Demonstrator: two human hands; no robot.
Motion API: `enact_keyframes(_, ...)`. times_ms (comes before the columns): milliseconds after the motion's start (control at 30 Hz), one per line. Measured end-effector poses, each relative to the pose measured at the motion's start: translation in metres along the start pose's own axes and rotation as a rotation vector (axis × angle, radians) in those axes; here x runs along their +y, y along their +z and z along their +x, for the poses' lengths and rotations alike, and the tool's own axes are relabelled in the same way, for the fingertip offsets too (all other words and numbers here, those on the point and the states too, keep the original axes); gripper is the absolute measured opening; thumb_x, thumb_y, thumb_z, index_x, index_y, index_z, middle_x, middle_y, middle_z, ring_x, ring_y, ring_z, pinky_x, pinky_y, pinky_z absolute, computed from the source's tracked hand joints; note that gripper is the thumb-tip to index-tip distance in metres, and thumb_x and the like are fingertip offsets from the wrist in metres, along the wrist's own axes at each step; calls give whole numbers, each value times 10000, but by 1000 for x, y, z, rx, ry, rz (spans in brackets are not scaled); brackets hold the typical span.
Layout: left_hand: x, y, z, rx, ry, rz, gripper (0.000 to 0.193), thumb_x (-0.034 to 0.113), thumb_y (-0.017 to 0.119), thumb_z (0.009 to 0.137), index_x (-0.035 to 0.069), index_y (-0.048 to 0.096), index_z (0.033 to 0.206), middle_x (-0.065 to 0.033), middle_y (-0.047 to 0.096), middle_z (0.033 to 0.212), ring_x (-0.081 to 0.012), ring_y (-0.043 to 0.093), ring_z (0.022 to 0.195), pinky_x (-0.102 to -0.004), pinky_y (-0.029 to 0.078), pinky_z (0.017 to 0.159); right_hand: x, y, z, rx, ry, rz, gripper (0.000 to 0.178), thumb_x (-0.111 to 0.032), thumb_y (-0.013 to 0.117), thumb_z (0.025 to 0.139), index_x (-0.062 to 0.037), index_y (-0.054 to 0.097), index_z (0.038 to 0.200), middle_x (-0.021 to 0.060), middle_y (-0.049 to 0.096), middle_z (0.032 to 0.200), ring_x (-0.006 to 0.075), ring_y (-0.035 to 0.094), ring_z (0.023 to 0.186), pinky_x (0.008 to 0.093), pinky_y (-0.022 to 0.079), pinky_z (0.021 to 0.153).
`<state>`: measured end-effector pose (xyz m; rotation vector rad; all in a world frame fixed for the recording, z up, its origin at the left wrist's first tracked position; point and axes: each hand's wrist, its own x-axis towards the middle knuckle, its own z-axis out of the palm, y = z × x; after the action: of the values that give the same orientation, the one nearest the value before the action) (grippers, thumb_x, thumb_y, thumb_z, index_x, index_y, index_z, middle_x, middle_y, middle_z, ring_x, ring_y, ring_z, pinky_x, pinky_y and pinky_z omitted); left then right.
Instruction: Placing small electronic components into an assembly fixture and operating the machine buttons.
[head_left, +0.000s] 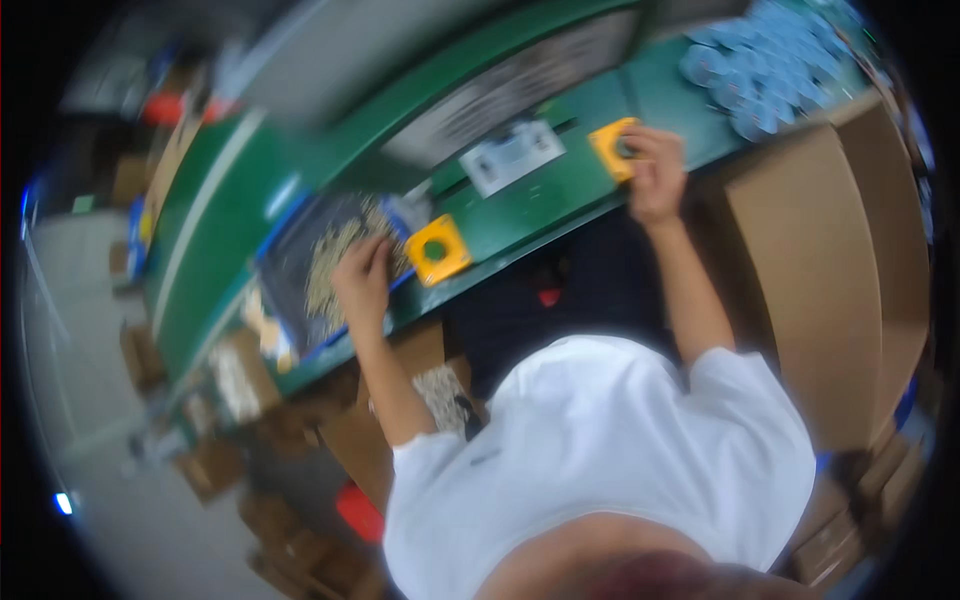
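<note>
My left hand (pixel 362 280) hovers at a pile of small beige pieces (pixel 325 270) in a dark, blue-rimmed tray (pixel 288 240). Its fingertips are pinched together; whatever they hold is too small to make out. Just right of that hand, a yellow square block (pixel 455 262) with a round, dark green opening lies at the bench edge. Farther right, my right hand (pixel 657 178) has its fingers curled at the opening of a second yellow square block (pixel 604 148), covering its right side. Anything between those fingers is hidden.
Between the blocks, a white plate (pixel 513 158) with dark openings rests on the green bench (pixel 545 205). Many translucent blue cup-shaped pieces (pixel 765 65) are heaped at the far right. A large open cardboard box (pixel 810 280) stands below them. More boxes (pixel 300 540) sit at lower left.
</note>
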<state>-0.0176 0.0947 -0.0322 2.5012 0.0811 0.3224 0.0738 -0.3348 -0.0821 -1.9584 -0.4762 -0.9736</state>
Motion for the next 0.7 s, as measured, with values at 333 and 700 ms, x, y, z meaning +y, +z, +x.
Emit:
enact_keyframes(333,12,0,3,31,-3,103,214,139,655,1013,-14,754,1125,-147,670,914,-250,664,796,-355,512,730,-49,-9,39,-108,59,-52,323,-213,681,883,-36,669,1152,141,667,1211,331,574,1132,423,444,1004)
enact_keyframes(700,12,2,1,90,46,108,185,90,652,988,-32,741,1095,-166,643,908,-323,639,816,-395,499,755,-114,34,92,-230,75,163,657,-332,856,789,-18,623,1317,175,607,1288,345,559,1208,435,451,1059)
